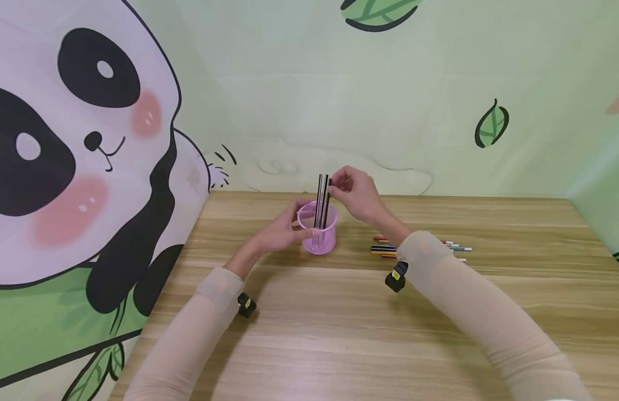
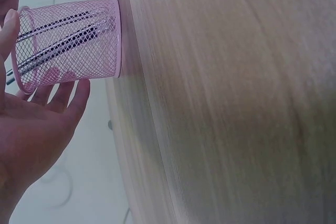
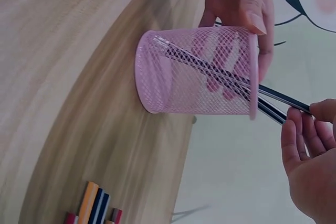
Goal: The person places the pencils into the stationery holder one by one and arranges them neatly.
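A pink mesh pen holder (image 1: 327,243) stands upright on the table. My left hand (image 1: 281,231) grips it around the side, thumb near the rim and fingers behind the mesh in the left wrist view. Several dark, striped pencils (image 1: 318,195) lean inside and stick out above the rim. My right hand (image 1: 358,192) is above the holder's right side. Between thumb and forefinger it pinches the upper end of a dark pencil (image 3: 286,98), whose lower part is inside the holder.
Several coloured pencils (image 1: 382,249) lie together on the wooden table (image 1: 309,334), right of the holder and partly under my right forearm. A pale green wall (image 1: 299,83) with a panda drawing rises behind the table's far edge.
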`<action>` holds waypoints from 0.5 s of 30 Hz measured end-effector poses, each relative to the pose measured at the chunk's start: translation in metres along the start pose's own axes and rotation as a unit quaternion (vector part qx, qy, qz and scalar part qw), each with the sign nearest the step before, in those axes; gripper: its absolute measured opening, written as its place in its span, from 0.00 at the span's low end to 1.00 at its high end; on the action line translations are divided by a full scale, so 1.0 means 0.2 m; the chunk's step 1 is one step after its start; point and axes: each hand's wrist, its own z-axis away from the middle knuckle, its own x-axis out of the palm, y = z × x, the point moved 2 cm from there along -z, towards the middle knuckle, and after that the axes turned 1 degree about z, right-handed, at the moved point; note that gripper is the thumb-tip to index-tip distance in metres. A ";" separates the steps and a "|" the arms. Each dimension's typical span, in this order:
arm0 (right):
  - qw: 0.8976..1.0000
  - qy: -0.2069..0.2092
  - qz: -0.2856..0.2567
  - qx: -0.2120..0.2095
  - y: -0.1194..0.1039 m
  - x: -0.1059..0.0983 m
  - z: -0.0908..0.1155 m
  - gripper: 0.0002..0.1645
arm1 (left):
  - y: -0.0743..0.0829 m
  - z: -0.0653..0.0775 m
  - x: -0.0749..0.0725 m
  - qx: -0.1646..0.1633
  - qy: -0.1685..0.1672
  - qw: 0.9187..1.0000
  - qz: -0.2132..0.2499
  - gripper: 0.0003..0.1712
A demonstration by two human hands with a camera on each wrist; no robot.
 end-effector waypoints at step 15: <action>0.999 -0.010 0.029 0.019 0.06 0.03 0.01 0.10 | 0.00 0.01 0.00 -0.004 0.001 1.000 -0.016 0.46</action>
